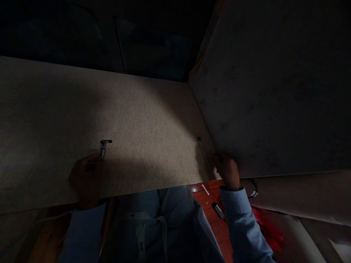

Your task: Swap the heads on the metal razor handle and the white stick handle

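Note:
My left hand (pixel 87 179) is closed around the handle of a razor (pixel 102 147), whose T-shaped head points away from me above the pale patterned tabletop (pixel 148 131). A thin stick with a dark tip (pixel 203 151) lies at a slant near the table's right side; its exact kind is too dim to make out. Just right of its lower end is my right hand (pixel 228 171), with fingers curled together. Shadow hides what those fingers hold, if anything, and whether they touch the stick.
A large pale patterned panel (pixel 274 109) borders the table on the right. Dark glass panes (pixel 159 51) stand beyond the far edge. Below, the reddish floor (pixel 219 228) carries a white strip (pixel 205 189) and a small dark-and-white object (pixel 219 212). Red material (pixel 270 233) lies farther right.

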Motion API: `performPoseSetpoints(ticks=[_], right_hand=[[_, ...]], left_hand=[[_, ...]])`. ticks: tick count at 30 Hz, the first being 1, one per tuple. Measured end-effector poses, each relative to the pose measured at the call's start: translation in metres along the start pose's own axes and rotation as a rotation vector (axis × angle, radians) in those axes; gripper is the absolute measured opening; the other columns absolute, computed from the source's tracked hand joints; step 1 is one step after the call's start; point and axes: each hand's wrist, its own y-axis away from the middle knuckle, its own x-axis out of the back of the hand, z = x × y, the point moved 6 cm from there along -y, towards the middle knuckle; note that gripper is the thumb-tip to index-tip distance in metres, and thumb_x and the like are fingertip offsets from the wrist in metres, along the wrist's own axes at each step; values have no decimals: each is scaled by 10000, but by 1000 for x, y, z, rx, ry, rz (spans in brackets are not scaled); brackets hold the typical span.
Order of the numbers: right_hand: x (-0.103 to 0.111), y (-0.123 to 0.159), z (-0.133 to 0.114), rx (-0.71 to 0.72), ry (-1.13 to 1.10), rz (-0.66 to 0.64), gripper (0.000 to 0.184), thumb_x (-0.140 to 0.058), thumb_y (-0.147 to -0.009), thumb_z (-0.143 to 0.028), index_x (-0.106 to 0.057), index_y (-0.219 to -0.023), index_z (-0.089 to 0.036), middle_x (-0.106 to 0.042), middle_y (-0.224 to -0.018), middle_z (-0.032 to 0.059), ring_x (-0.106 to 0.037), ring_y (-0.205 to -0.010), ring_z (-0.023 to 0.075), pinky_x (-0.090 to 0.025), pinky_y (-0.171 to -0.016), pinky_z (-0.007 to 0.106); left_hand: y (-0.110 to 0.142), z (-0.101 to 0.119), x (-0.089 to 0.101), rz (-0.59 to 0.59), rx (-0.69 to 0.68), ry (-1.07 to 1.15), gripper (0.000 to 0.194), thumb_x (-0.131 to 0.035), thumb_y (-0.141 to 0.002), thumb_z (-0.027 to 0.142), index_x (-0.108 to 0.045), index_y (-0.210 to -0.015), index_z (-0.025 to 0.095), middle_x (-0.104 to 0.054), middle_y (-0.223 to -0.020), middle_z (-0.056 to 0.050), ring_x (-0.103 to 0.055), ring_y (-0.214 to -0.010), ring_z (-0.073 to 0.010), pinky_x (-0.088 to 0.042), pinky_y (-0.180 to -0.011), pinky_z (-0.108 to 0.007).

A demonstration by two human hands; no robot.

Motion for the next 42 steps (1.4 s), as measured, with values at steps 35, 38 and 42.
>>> performPoseSetpoints(ticks=[35, 38, 42], right_hand=[[-13, -3, -4, -162, 303, -195, 317, -500, -930, -347, -744, -1024, -168, -757, -932, 156, -720, -842, 236, -352, -581, 262], [-14, -4, -4, -142, 299, -190, 332, -503, -930, -366, -747, -981, -147, -754, -916, 164, -718, -830, 236, -362, -584, 261], [-16, -5, 1, -164, 292, -183, 362, -485, -928, -374, -749, -972, -130, -744, -875, 167, -712, -780, 226, -350, -550, 258]], left_hand=[[1, 0, 0, 9, -56, 75, 419, -542, -760, 414, -752, -979, 125, -732, -992, -141, -689, -922, -292, -533, -897, -457], [0, -1, 1, 18, -56, 77, 411, -547, -744, 408, -756, -967, 132, -735, -966, -125, -690, -883, -268, -539, -883, -435], [0, -1, 0, 8, -55, 53, 422, -536, -753, 421, -756, -970, 133, -734, -975, -127, -688, -896, -280, -532, -893, -453]])
